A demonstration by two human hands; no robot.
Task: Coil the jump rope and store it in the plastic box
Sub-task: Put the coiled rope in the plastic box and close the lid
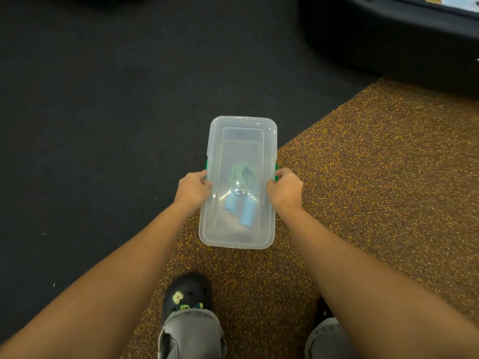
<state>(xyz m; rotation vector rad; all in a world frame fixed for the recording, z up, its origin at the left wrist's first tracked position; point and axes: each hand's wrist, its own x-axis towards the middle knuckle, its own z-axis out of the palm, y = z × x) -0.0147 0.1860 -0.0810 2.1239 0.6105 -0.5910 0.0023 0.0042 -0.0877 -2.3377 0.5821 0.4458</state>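
A: Shoe (pixel 187 294) first, at six o'clock: your black perforated clog with a green apple charm, planted on the speckled brown mat (pixel 363 177). Grey trouser cuffs sit below it.

B: And my hands?

A: Your left hand (pixel 193 189) pinches the box (pixel 237 237) at its nine o'clock edge; your right hand (pixel 285 189) does the same at three o'clock. Both are clenched around the long sides, fingers (pixel 281 174) curled over the green latches (pixel 276 172). I judge that you are pressing them shut, or holding the box level to carry it.

B: Where's the rope?

A: Rope (pixel 241 174) lies inside, under the closed lid (pixel 243 125). Its pale green cord is wound in a loose coil at the centre, with two smooth light-blue cylindrical handles (pixel 246 212) pointing towards six o'clock. So coiling looks done.

B: What about the box?

A: It is cloudy, translucent plastic, rectangular with rounded corners, and glossy enough to catch glare.

B: Beyond it?

A: Dark floor (pixel 103 99) from nine to twelve o'clock, looking finely grained. A bulky black shape (pixel 388 42) sits at one o'clock; I cannot tell what it is.
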